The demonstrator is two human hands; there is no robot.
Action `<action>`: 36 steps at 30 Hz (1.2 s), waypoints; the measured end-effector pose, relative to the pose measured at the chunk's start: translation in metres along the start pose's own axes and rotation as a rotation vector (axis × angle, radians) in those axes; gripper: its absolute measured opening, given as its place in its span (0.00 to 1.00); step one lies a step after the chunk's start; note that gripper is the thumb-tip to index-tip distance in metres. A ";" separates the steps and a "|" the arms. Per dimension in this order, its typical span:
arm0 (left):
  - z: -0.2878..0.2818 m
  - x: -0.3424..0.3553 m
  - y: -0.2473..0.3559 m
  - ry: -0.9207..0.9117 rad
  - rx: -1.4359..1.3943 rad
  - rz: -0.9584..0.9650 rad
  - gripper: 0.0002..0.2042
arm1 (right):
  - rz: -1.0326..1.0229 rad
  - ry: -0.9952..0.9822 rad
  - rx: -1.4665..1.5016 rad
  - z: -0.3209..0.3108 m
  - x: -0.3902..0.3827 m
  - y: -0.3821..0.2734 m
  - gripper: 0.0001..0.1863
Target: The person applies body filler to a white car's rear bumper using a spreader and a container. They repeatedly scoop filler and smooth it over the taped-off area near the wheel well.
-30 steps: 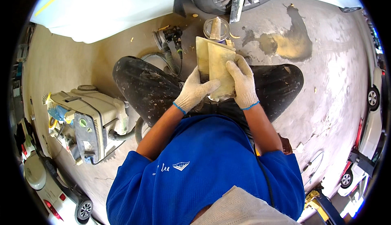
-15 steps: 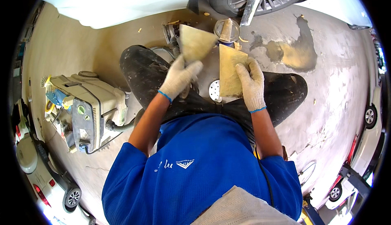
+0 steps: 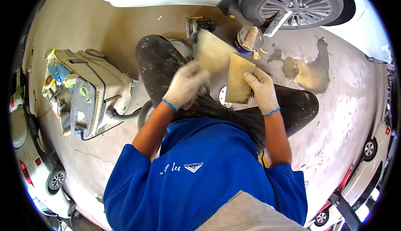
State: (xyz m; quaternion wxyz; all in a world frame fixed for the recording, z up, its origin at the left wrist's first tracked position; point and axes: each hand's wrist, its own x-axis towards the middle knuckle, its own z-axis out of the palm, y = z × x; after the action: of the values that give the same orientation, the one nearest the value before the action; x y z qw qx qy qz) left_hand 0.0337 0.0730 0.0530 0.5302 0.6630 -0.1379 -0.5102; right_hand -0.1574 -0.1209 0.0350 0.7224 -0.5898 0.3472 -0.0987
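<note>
In cream knit gloves with blue cuffs, both hands work above my lap. My left hand (image 3: pixel 186 85) is closed round a yellowish, flared putty spreader (image 3: pixel 213 51), smeared by motion. My right hand (image 3: pixel 264 90) grips the right edge of a flat, rectangular putty spreader (image 3: pixel 240 78), thumb on its face. The two blades come close together, the left one's corner near the right one's top; whether they touch is unclear. A white perforated disc (image 3: pixel 224 96) shows partly behind the right blade. Beyond the blades stands a round tin (image 3: pixel 239 46) with a tan, wedge-shaped piece (image 3: pixel 250 38) on its top.
A white car's wheel (image 3: pixel 294 7) stands ahead, a pale flat bar (image 3: pixel 278 24) leaning at it. A dark power tool (image 3: pixel 204 25) with a hose lies ahead-left. At left is a beige vacuum machine (image 3: pixel 106 85). Dark and yellowish stains (image 3: pixel 311 72) mark the floor at right.
The view has shifted, so the wheel and tin sit farther right. The left spreader has swung right and down toward the right one, which has tilted slightly. Both hands keep their grips.
</note>
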 end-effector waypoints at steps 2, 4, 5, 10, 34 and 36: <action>-0.025 0.010 0.000 0.323 -0.129 0.147 0.15 | 0.036 0.033 -0.002 -0.007 -0.002 0.007 0.19; -0.050 0.000 0.000 0.290 -0.235 0.214 0.14 | 0.036 0.064 0.000 -0.014 -0.004 0.012 0.19; -0.057 -0.008 0.001 0.226 -0.150 0.155 0.13 | 0.040 0.069 -0.015 -0.016 -0.002 0.009 0.19; -0.063 -0.076 -0.010 0.028 0.229 -0.321 0.11 | -0.059 0.101 -0.248 -0.023 0.009 -0.001 0.16; -0.305 -0.191 -0.044 1.361 -0.234 0.321 0.13 | -0.129 0.005 -0.180 -0.011 0.036 -0.015 0.19; -0.360 -0.222 -0.045 1.454 -0.195 0.492 0.11 | -0.125 0.009 -0.173 -0.008 0.031 -0.016 0.19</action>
State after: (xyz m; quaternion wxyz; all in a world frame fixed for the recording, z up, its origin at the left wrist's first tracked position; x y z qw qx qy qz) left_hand 0.2157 0.4547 0.1029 0.6415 0.7319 0.1473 0.1761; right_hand -0.1355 -0.1490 0.0372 0.6595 -0.6701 0.3204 -0.1157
